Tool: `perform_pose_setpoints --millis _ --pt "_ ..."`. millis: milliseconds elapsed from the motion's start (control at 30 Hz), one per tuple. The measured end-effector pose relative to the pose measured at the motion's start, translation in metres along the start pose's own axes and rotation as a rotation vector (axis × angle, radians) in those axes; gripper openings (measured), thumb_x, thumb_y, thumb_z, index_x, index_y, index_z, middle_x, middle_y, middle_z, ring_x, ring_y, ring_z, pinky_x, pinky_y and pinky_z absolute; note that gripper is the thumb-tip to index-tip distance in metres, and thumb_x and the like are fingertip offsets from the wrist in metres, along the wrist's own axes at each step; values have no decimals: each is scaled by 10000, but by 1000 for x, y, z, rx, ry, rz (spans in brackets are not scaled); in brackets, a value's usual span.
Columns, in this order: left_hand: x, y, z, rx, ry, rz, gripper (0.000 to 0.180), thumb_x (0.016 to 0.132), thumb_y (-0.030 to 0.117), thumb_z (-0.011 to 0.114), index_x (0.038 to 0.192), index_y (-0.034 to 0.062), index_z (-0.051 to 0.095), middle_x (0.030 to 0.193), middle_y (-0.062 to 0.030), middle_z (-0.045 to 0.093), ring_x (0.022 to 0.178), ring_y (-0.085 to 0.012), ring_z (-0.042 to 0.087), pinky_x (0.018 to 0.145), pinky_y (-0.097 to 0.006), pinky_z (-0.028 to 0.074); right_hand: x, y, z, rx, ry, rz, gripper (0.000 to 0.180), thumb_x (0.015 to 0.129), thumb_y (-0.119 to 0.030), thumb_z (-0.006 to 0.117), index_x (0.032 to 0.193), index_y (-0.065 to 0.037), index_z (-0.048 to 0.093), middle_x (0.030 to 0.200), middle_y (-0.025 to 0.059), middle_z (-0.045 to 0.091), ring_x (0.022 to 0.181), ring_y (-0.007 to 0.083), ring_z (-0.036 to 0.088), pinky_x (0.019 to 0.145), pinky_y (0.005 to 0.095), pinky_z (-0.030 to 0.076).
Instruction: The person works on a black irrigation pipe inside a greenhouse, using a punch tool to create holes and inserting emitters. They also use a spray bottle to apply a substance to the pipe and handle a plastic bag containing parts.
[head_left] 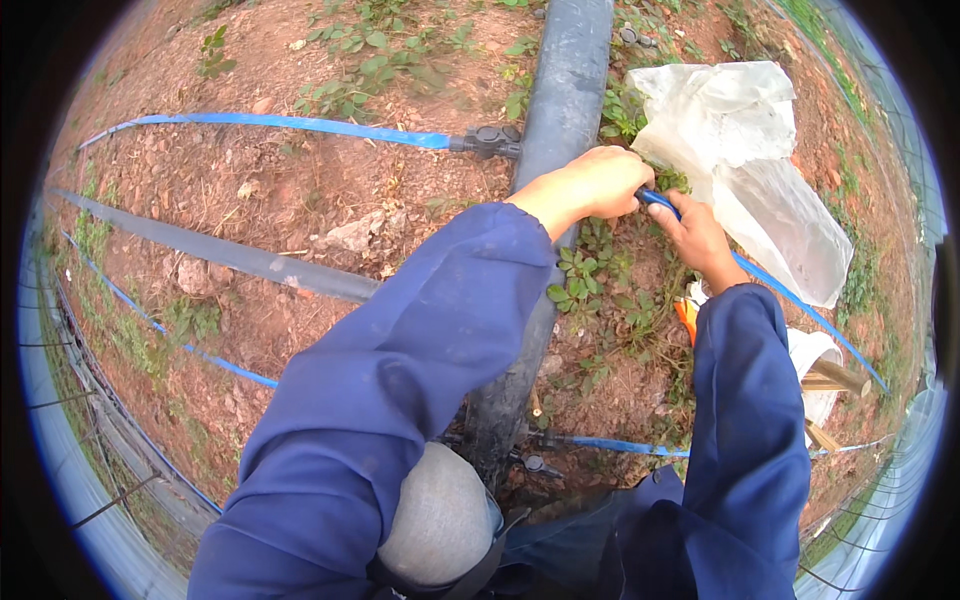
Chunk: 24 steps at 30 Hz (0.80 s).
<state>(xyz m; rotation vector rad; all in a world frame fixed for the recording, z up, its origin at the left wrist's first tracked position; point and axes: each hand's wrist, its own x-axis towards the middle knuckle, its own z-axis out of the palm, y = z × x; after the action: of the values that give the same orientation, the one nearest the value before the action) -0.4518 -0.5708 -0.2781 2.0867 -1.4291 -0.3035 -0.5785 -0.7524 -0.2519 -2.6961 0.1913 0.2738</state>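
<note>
Nearest to you, a grey knee pad (440,515) on your bent knee and both blue sleeves fill the lower part of the view, your forearms reaching forward over red-brown soil and low green weeds (600,290). A thick dark main pipe (560,110) runs away from you up the middle of the view, passing under your left arm. Your left hand (590,185) rests at the right side of that pipe, fingers curled shut around the end of a flat blue drip tape (790,300). Your right hand (698,238) sits just beside it, closed around the same tape a little farther out. The tape runs off to the right, under a crumpled white plastic bag (740,150). The join itself is hidden under your fingers, so whether the tape is already seated cannot be told. Judging by the grip, you are fitting the tape's end to the pipe; the next move likely calls for a firm, straight push while the left hand steadies the fitting. Farther off, on the pipe's left side, a black connector (487,140) already joins another blue tape (280,124) to the pipe.
</note>
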Motion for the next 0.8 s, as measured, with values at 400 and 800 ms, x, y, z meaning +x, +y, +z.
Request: perform_pose_setpoints --millis 400,800 --pt "1 0 -3 50 -88 -66 220 832 162 725 999 20 701 986 -182 688 1029 -392 652 897 -488 514 18 23 20 457 11 49 514 1019 -534 540 923 -72 742 619 -8 443 613 128 403 589 332 356" --pt "-9 3 4 38 212 49 226 831 158 752 976 9 664 1037 -194 685 1040 -389 656 898 -476 522 19 18 22 614 -44 174 524 1006 -570 559 887 -93 740 534 -75 371 477 58 323 471 266 241"
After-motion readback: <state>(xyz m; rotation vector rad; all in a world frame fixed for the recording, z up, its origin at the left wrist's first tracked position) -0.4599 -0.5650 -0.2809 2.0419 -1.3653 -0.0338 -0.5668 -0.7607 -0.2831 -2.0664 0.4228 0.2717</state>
